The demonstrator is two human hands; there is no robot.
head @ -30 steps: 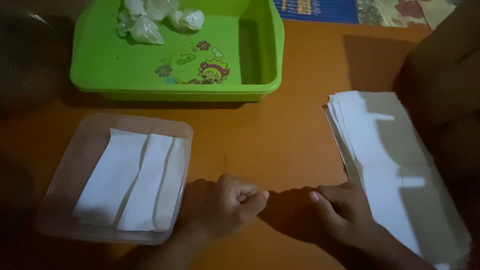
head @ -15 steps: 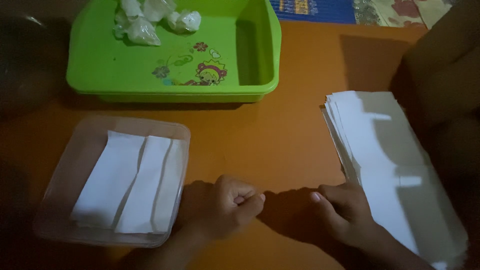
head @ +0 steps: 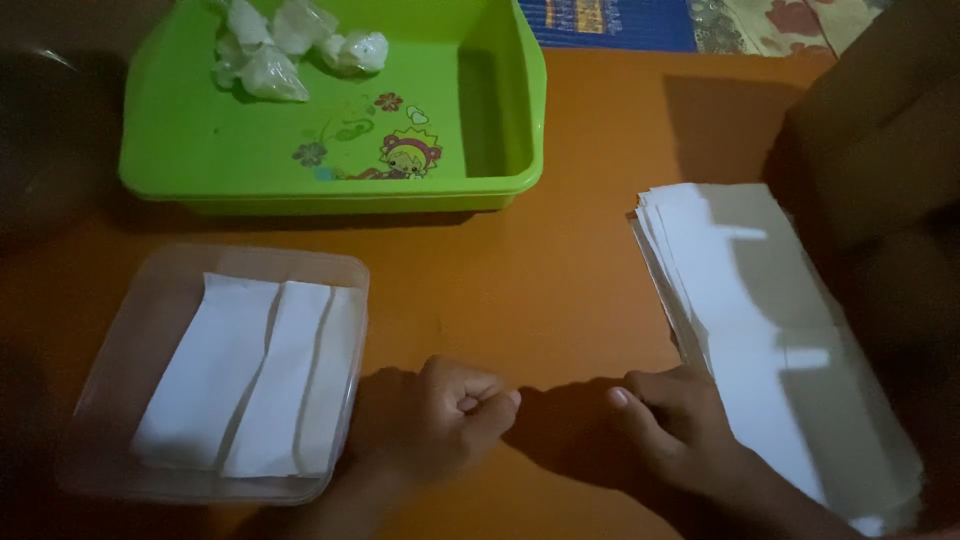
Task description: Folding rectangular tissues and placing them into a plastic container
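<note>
Orange table (head: 560, 290) carries everything, and places are given relative to the stack of white paper sheets (head: 760, 330). Right hand (head: 672, 418) rests at the stack's near left edge, fingers curled loosely against it, apparently to separate a sheet. Left hand (head: 440, 418), farther left, is clenched into a fist beside the clear container (head: 215, 375) of folded sheets. Green tray (head: 340, 110) lies beyond. Compared with a second ago, both hands sit unchanged.

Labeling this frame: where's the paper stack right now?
In the head view, the paper stack lies on the orange table at the right, below and right of the green tray, with the right hand resting at its near left edge.
</note>
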